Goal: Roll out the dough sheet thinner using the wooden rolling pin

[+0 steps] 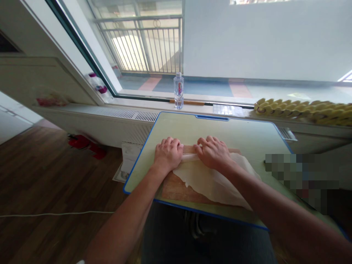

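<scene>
A thin, pale dough sheet point(211, 179) with a ragged near edge lies over a wooden board point(178, 189). Its far edge forms a narrow rolled band between my hands. Whether a rolling pin is inside that band, I cannot tell. My left hand point(168, 152) curls over the left end of the band, fingers bent and thumb pointing inward. My right hand point(213, 151) is closed over the band farther right, its wrist above the sheet. Both palms face down, hiding what lies under them.
Beneath the board is a pale green folding table point(247, 135) with a blue rim. A clear bottle point(178, 91) stands on the windowsill, with yellow egg trays point(302, 110) to the right. A purple-capped bottle point(97, 86) leans at left. A cable point(55, 213) crosses the floor.
</scene>
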Tool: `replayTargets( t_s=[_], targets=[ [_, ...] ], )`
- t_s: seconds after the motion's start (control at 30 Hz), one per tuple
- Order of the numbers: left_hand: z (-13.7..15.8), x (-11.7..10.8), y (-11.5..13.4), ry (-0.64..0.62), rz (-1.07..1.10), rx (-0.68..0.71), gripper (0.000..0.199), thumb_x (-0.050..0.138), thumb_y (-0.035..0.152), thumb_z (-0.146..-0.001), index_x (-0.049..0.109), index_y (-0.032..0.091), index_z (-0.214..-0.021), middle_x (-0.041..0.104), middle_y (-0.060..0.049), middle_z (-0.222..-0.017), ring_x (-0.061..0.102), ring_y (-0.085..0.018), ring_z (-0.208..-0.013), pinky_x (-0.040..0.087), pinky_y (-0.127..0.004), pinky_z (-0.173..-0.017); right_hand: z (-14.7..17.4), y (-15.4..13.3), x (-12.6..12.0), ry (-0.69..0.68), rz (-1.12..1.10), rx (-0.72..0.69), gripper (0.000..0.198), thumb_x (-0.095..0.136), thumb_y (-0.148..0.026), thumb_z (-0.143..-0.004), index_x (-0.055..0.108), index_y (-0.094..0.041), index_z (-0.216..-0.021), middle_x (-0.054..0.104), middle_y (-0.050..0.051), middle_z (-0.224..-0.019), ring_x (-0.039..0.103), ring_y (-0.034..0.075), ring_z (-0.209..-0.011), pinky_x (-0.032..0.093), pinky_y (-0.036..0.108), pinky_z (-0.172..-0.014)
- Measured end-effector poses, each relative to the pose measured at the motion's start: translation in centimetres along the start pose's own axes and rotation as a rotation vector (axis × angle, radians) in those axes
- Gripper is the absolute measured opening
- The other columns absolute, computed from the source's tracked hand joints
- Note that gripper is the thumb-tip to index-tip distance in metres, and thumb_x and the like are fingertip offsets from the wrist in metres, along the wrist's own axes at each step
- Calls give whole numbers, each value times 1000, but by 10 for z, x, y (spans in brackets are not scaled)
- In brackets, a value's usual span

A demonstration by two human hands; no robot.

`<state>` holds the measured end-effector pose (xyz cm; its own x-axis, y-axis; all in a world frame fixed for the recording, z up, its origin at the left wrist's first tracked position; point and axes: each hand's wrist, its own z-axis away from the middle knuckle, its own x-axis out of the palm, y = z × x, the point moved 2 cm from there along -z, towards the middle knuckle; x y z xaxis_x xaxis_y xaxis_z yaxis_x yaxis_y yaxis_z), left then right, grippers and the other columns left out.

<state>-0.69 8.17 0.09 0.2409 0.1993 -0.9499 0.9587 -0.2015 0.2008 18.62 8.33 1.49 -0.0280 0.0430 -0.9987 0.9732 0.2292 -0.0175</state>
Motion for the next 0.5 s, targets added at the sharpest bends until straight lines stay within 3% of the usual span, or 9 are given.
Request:
replayTargets(
  t_s=[0.17, 0.3, 0.43, 0.5],
  targets=[
    [-8, 0, -3, -58, 11, -21, 24, 50, 38, -105, 70, 24, -100, 73, -11, -109, 65, -31, -108, 51, -43, -89, -11, 3, 4, -22, -11, 0, 39, 36, -37, -110, 70, -22, -121, 74, 12, -114, 65, 26, -110, 43, 34, -96],
    [10, -3, 5, -24, 15, 1, 26, 50, 38, -105, 70, 23, -110, 74, -13, -120, 64, -34, -114, 49, -50, -97, 2, 2, 5, 11, 1, 3, 36, 37, -33, -109, 70, -22, -120, 71, 12, -115, 62, 27, -109, 42, 35, -90],
    [34, -4, 16, 65, 46, 8, 34, 47, 33, -105, 68, 22, -129, 69, -16, -142, 61, -38, -128, 34, -65, -115, 24, 0, 7, 94, 18, -25, 38, 35, -33, -109, 71, -23, -115, 68, 13, -116, 57, 29, -110, 38, 38, -90],
    [37, -3, 17, 84, 48, -3, 36, 48, 33, -105, 67, 23, -133, 68, -15, -145, 61, -38, -130, 30, -67, -118, 27, -1, 7, 114, 21, -33, 39, 34, -32, -110, 71, -22, -115, 68, 13, -115, 57, 29, -110, 36, 39, -91]
  ],
)
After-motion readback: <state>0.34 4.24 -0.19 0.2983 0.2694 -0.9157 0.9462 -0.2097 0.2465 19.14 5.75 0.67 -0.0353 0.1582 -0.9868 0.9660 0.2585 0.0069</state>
